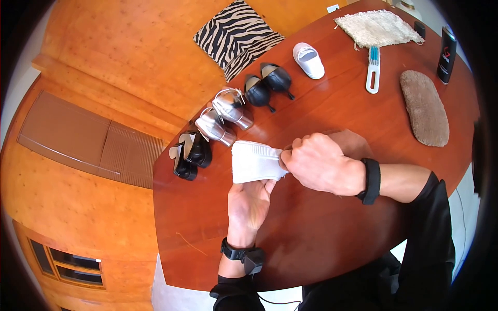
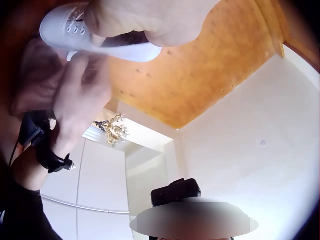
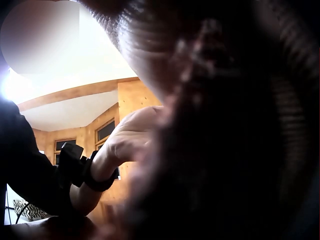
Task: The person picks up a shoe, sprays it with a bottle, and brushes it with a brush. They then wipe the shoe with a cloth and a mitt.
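Note:
My left hand [image 1: 248,205] holds a white sneaker [image 1: 254,161] from below, its thumb along the near side and its other fingers hidden behind the shoe. The sneaker's ribbed sole edge faces up in the head view; its laces and eyelets show in the left wrist view. My right hand [image 1: 324,166] is at the other end of the sneaker, fingers curled round a brown cloth [image 1: 353,142] that hangs out behind the knuckles. That cloth [image 2: 35,75] also shows beneath the sneaker in the left wrist view. Most of the right wrist view is dark and blurred.
Along the far edge stand black shoes [image 1: 196,149], silver heels [image 1: 228,108], black heels [image 1: 275,78] and another white sneaker [image 1: 309,61]. To the right are a brush [image 1: 373,72], a pale cloth [image 1: 378,27], a brown fluffy pad [image 1: 424,108] and a black spray can [image 1: 446,54].

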